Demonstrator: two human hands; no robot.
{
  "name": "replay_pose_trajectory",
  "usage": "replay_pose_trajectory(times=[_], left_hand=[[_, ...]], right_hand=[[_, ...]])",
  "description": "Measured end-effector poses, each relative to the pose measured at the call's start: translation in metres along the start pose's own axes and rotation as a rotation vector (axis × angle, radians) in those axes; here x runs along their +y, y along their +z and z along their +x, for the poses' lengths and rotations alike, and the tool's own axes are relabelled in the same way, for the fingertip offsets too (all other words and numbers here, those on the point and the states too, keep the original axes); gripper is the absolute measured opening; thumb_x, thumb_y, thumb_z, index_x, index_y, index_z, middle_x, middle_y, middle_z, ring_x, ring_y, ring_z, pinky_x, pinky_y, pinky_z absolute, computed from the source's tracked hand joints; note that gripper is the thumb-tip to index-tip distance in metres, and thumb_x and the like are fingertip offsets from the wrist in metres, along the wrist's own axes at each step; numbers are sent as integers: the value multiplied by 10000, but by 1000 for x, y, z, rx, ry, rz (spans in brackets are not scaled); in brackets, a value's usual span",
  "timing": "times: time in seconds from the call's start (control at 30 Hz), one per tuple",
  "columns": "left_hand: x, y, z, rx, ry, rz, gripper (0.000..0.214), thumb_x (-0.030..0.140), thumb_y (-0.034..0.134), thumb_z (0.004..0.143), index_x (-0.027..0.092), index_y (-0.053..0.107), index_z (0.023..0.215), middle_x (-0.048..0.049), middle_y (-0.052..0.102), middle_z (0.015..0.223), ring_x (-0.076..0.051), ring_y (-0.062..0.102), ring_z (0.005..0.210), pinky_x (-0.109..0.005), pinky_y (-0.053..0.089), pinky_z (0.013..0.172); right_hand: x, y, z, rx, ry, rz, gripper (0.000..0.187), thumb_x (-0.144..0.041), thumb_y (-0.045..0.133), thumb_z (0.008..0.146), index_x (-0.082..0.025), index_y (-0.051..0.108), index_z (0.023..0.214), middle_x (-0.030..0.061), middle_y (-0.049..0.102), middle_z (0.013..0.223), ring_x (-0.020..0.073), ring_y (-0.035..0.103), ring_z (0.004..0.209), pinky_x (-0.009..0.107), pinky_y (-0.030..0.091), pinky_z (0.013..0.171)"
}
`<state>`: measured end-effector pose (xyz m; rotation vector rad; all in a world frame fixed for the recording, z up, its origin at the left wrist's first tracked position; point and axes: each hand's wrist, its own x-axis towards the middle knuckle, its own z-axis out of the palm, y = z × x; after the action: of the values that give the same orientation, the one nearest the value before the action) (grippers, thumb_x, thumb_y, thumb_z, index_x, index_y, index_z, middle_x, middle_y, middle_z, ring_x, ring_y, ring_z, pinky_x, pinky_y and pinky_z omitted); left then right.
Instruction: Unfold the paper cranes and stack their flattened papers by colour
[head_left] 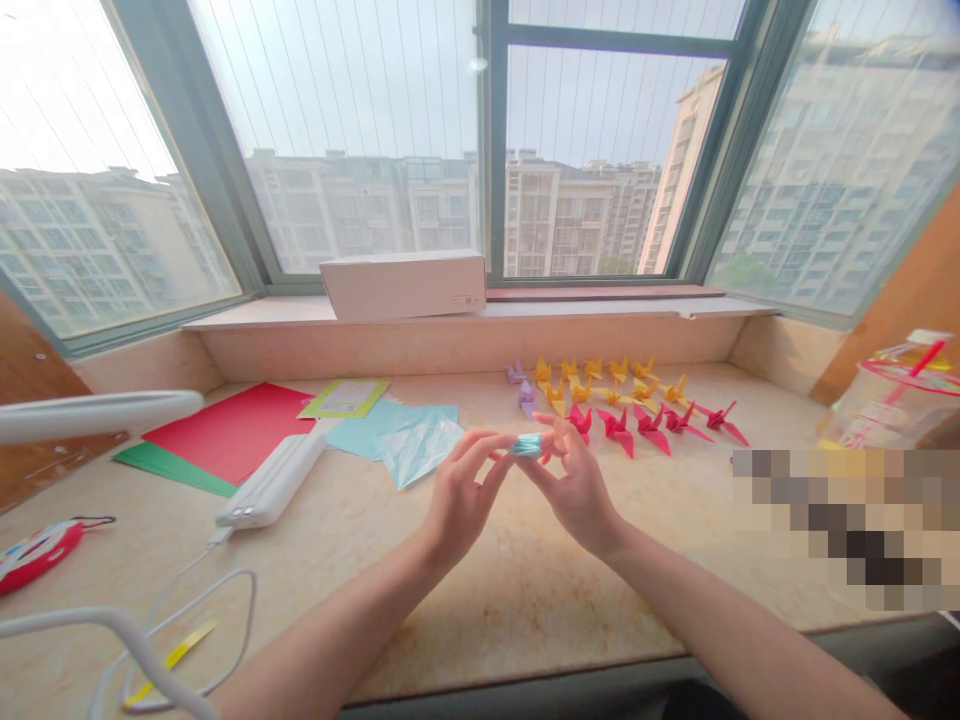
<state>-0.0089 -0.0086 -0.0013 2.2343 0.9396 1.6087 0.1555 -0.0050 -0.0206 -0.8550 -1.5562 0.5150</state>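
Observation:
Between my two hands is a small folded piece of light-blue paper, held just above the counter. My left hand pinches its left side with thumb and fingers. The right side is gripped by the fingertips of my right hand. Its exact folds are too small to make out. Just left of my left hand lies a creased light-blue sheet. Beyond my right hand stand red paper cranes, with yellow paper cranes and purple ones behind them.
A white power bank with a cable lies on the left, beside red paper and green paper. A white box rests on the window ledge. At the right stands a clear plastic cup; a blurred patch lies below it.

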Motion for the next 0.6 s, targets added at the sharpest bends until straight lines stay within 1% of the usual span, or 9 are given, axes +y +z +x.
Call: replay_pose_trajectory(times=[0.03, 0.07, 0.17, 0.23, 0.4, 0.47, 0.53, 0.6], left_hand=[[0, 0, 0, 1, 13, 13, 151, 187, 586, 921, 195, 661, 1052, -52, 668, 977, -141, 645, 824, -302, 548, 770], [0, -1, -1, 4, 21, 21, 158, 185, 583, 923, 197, 652, 1064, -53, 671, 980, -146, 647, 831, -306, 543, 777], [0, -1, -1, 6, 32, 31, 170, 181, 579, 922, 206, 638, 1079, -52, 675, 987, -157, 651, 862, -305, 534, 793], [1, -1, -1, 1, 32, 30, 160, 182, 576, 921, 211, 642, 1064, -51, 676, 981, -162, 653, 877, -298, 528, 798], [6, -3, -1, 17, 40, 25, 135, 196, 576, 919, 214, 659, 1023, -52, 672, 947, -171, 647, 864, -293, 519, 785], [7, -3, 0, 6, 49, 20, 138, 189, 574, 919, 211, 663, 1023, -54, 664, 950, -167, 641, 859, -293, 515, 787], [7, -4, 0, -12, 42, -1, 145, 180, 576, 916, 207, 666, 1026, -55, 650, 957, -157, 631, 840, -293, 510, 790], [5, -3, 1, -29, 4, -49, 136, 188, 582, 913, 201, 670, 1016, -57, 636, 964, -151, 618, 831, -293, 509, 790]], right_hand=[[0, -1, 0, -12, 0, -23, 471, -352, 672, 871, -244, 496, 1293, 17, 677, 878, 177, 620, 767, 329, 510, 724], [0, -1, 0, -20, -7, -47, 466, -365, 665, 874, -246, 514, 1299, 28, 684, 902, 179, 619, 767, 332, 515, 722], [1, -2, 1, -39, -55, -92, 302, -381, 635, 892, -244, 629, 1161, 62, 695, 991, 192, 622, 789, 342, 520, 719], [3, -1, 1, -43, -79, -99, 228, -382, 624, 899, -239, 660, 1073, 67, 697, 985, 201, 626, 802, 348, 519, 724], [3, -2, 2, -34, -42, -96, 189, -391, 652, 875, -224, 635, 962, 54, 696, 899, 210, 636, 810, 348, 520, 725], [2, -3, 2, -20, -46, -106, 180, -386, 658, 871, -222, 617, 933, 52, 685, 880, 211, 635, 810, 352, 517, 731], [1, -3, 3, -1, -83, -102, 170, -367, 668, 864, -225, 608, 933, 69, 678, 962, 226, 638, 907, 373, 514, 796], [0, -4, 3, -6, -91, -45, 176, -347, 678, 857, -228, 598, 959, 95, 653, 1132, 243, 618, 1059, 405, 492, 899]])
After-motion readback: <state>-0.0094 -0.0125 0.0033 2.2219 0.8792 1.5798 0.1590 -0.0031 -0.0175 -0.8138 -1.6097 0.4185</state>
